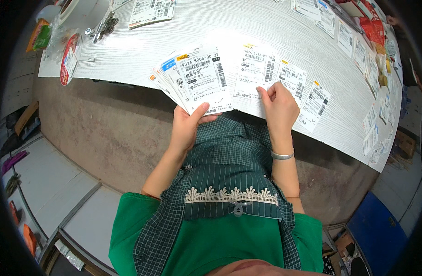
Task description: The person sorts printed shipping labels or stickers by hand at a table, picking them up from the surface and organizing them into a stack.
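Observation:
My left hand (192, 120) grips a fanned stack of white shipping labels (202, 83) with the thumb on top and the fingers beneath. The stack is held at the near edge of the white table (183, 41). My right hand (280, 105) hovers by the same edge, over a row of labels lying on the table. Its thumb stands apart from the curled fingers, whose tips are partly hidden, and I see nothing held in it. Nearest its thumb lies one label (252, 69); another label (291, 79) is behind its knuckles, and a third label (315, 105) lies to its right.
A thicker pile of labels (152, 11) sits at the far left of the table, beside a metal clip-like tool (103, 28). At the left edge are a red oval card (70, 60) and a whitish container (84, 14). Several more labels (345, 37) line the right side.

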Motion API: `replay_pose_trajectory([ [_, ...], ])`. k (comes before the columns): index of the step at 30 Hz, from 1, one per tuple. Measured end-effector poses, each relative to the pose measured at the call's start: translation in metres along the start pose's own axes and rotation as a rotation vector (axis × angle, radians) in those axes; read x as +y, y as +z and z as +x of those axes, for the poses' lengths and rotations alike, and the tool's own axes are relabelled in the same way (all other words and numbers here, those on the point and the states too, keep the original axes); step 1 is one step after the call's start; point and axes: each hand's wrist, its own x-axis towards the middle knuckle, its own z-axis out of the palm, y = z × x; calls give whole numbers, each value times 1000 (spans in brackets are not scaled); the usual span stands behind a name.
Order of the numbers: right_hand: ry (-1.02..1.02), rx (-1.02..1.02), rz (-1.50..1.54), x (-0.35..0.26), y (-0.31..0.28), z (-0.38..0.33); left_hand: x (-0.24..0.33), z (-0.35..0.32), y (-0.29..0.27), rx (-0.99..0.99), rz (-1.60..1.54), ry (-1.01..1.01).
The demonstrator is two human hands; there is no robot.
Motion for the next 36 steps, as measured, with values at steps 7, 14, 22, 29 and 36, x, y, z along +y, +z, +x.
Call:
replay_pose_trajectory([
  [7,148,-168,572,-14,-11,-18,-1,-1,0,19,11,11],
  [14,148,-305,892,-37,-5,-26,-4,-2,10,7,36,92],
  [22,112,-170,753,-39,-8,-26,3,-8,15,-33,-36,-3],
  [29,136,-182,806,-34,-8,-26,6,-7,12,-118,0,-62],
  [36,328,-87,989,5,-35,-34,3,-6,29,-174,-27,-101],
])
